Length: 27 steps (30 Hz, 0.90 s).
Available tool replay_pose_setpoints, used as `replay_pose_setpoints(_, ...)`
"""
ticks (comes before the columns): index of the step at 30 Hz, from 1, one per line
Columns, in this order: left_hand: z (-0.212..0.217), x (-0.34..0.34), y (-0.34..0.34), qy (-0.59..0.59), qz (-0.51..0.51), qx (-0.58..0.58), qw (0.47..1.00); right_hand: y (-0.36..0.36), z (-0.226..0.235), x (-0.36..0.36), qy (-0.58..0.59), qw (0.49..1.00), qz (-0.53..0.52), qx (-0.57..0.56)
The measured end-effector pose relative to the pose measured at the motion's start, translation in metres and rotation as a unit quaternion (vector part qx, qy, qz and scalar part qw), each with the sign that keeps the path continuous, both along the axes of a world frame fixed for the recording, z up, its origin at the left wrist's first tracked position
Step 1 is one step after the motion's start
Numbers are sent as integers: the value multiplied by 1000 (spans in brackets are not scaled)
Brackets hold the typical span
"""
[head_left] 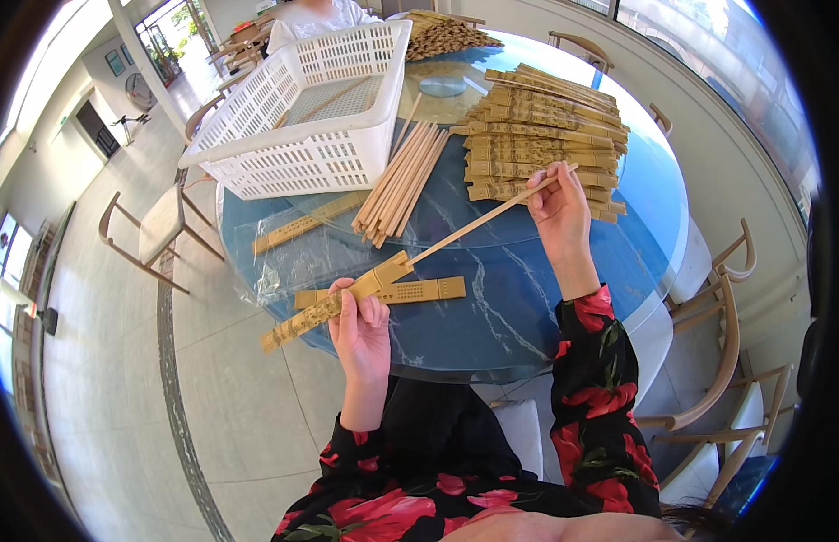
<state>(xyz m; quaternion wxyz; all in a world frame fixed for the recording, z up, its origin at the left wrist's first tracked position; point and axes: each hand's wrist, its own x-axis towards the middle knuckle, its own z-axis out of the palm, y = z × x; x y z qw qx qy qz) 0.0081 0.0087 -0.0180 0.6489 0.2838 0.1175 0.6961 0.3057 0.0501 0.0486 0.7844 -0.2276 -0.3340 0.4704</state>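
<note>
My left hand (pixel 363 336) pinches a long, narrow gold paper chopstick sleeve (pixel 304 318) near its middle, tilted up to the right with its mouth toward the upper right. Between the fingertips of my right hand (pixel 564 217) is the far end of pale wooden chopsticks (pixel 484 219); whether it is one or a pair I cannot tell. Their lower end meets the sleeve's mouth, and how deep it sits is hidden. Beneath the held sleeve another gold sleeve (pixel 428 290) lies flat on the table. Beyond my hands rests a loose bundle of chopsticks (pixel 406 181).
A big pile of gold sleeves (pixel 541 135) spreads just beyond my right hand. A white plastic basket (pixel 302 163) stands at the back left of the round blue table (pixel 492 339). Clear plastic film (pixel 284 266) lies at the left. Across the table sits a person (pixel 320 16).
</note>
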Motion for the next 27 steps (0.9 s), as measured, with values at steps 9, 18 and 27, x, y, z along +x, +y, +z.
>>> replay_pose_setpoints(9,0,1,0,0,1,-2,1000,-2,2,-3,1,1000,-5,-15)
replay_pose_setpoints(18,1,0,-2,29,0,-2,1000,-7,6,-26,-61,996,12,-70)
replay_pose_setpoints(27,-2,2,-2,30,28,9,999,-21,-13,-70,-171,944,255,-120)
